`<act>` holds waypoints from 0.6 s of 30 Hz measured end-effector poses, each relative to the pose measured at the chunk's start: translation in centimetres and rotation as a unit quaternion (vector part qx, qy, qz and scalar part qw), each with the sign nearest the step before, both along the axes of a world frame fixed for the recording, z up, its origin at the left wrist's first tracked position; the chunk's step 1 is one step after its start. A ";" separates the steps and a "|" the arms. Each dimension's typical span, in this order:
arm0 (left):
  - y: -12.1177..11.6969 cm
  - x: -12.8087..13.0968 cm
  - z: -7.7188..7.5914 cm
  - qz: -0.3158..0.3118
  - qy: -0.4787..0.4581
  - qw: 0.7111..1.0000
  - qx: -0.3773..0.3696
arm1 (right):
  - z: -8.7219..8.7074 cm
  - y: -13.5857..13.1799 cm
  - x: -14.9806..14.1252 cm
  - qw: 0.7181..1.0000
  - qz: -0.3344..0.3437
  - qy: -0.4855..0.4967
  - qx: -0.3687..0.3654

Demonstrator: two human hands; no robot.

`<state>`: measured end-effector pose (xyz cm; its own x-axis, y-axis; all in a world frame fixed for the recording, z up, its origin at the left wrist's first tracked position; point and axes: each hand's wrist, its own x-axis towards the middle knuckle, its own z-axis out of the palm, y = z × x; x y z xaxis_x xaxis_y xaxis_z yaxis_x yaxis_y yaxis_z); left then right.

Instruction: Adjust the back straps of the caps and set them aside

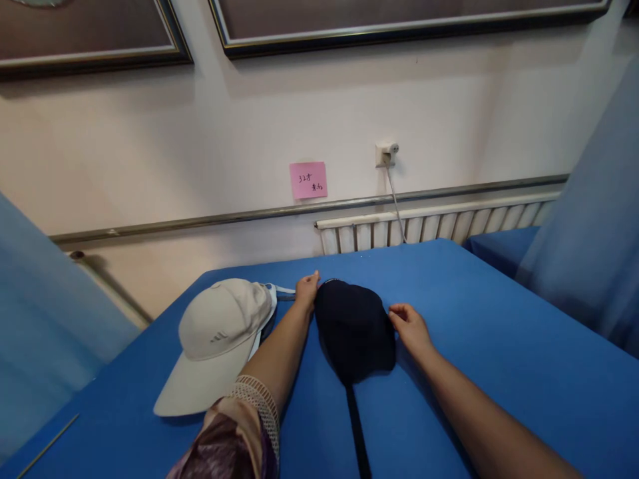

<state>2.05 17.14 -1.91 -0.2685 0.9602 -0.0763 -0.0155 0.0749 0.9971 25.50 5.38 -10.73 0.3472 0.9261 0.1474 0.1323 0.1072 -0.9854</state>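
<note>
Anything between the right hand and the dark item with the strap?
Nothing visible. The right hand is at the right edge of the dark item; the beige cap lies off on its other side.

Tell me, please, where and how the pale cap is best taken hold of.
Probably pinch the brim from the near left: this broad, thin part of the pale cap juts toward that side with its left edge free, whereas the left forearm passes close along the cap's right side.

Left hand [306, 291] with fingers mostly hidden, black cloth item [354, 329] too dark for detail, its strap [356, 426] and the desk's [459, 313] near edge cut off, radiator [439, 225] base hidden behind the far edge, pink note's [308, 189] writing too small.
</note>
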 end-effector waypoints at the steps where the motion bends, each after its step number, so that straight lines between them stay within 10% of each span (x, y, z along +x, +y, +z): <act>1: 0.1 0.0 -0.2 0.024 0.029 0.999 0.016 | -0.1 0.0 0.0 1.000 -0.009 -0.006 -0.007; 6: -4.3 -0.5 -0.4 0.063 0.134 0.986 0.075 | -0.3 -0.3 -0.2 0.999 -0.022 -0.038 -0.030; 14: -18.2 -1.1 -0.6 -0.085 0.302 0.927 0.206 | 0.0 -0.7 -0.1 0.998 -0.020 -0.039 -0.042; 18: -20.0 -0.7 -1.3 -0.090 0.329 0.925 0.167 | 0.0 -0.9 0.0 0.998 -0.012 -0.033 -0.042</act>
<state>1.32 -2.89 -3.18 0.0161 0.9342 0.3563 0.5863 -0.2975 0.7535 25.50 4.47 -10.76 0.3624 0.9275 0.0922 0.1991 0.0196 -0.9798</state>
